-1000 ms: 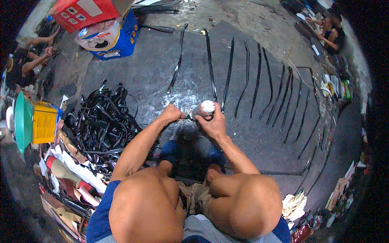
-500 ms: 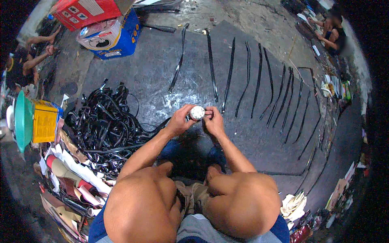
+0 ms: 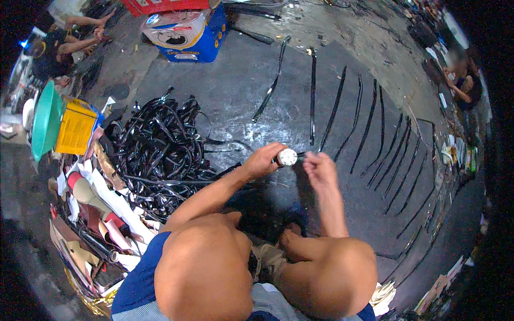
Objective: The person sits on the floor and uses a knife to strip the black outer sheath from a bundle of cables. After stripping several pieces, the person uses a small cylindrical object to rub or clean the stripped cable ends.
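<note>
In my left hand (image 3: 263,161) is a short round piece with a speckled white top (image 3: 287,157), the fingers wrapped round its side. Its exact kind I cannot make out. A short length of black strip (image 3: 301,155) runs from its right side to the fingers of my right hand (image 3: 323,172), which are pinched together and a little blurred. On my left lies a tangled heap of glossy black strips (image 3: 160,144). One strand from the heap reaches toward my left wrist.
Separate black strips (image 3: 341,95) lie in a row on the dark sheet (image 3: 235,96). A blue and white box (image 3: 187,40) stands far left, below a red one (image 3: 166,5). Nearer are a yellow tin (image 3: 75,131), a green lid (image 3: 47,122) and scraps (image 3: 99,195). Two people sit farther off.
My right hand has drawn away from the white-topped piece, and a stretch of black strip now shows between them. The whole view has shifted, so everything sits farther right.
</note>
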A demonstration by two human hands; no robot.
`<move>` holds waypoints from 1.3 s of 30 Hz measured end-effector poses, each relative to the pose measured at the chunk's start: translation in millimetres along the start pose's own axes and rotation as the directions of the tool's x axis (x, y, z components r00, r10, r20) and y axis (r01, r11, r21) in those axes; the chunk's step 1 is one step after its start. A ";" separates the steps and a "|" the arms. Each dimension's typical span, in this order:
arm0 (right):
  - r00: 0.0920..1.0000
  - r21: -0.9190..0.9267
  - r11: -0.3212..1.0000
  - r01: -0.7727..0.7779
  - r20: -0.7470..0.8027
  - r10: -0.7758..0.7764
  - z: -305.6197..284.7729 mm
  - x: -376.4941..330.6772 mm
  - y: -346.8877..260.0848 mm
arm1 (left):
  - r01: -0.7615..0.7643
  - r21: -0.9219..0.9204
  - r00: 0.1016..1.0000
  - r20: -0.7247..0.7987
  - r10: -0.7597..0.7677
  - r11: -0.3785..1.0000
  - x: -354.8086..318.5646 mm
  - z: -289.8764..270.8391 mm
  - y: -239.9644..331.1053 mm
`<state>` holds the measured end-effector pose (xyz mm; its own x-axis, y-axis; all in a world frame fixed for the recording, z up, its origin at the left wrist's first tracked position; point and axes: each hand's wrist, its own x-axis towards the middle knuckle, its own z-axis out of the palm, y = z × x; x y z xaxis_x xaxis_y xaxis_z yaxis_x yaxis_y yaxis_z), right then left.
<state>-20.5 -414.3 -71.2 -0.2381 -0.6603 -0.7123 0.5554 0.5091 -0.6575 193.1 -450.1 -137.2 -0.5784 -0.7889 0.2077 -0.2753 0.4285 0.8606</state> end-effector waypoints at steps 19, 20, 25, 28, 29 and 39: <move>0.471 0.049 0.533 0.845 0.405 -0.784 71.3 -143.6 -275.1 | 0.227 0.452 0.973 -0.076 -0.217 0.862 -48.4 -44.4 -12.5; 0.492 0.006 0.544 0.839 0.417 -0.764 84.3 -125.9 -281.0 | 0.262 0.599 0.964 -0.120 -0.239 0.756 -64.8 -52.9 -32.5; 0.423 0.026 0.450 0.893 0.297 -0.856 97.7 -43.7 -341.4 | 0.346 0.719 0.931 -0.182 -0.317 0.602 -81.8 -94.3 -26.8; 0.326 0.146 0.361 0.921 0.219 -0.920 105.6 -22.5 -341.6 | 0.435 0.672 0.888 -0.208 -0.410 0.600 -83.7 -102.4 -33.1; 0.299 0.171 0.329 0.929 0.182 -0.937 110.0 -17.2 -335.5 | 0.465 0.623 0.884 -0.289 -0.367 0.629 -86.3 -106.4 -35.0; 0.640 -0.673 0.311 0.671 0.313 -0.702 58.6 95.9 -32.2 | 0.769 0.044 0.111 -0.992 -0.066 0.638 -137.6 -250.6 74.1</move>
<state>-14.6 -526.4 -103.9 -0.2926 -0.9526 0.0827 -0.5235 0.0873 -0.8475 444.7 -420.2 14.5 0.7152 -0.5530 0.4274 -0.6539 -0.3135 0.6885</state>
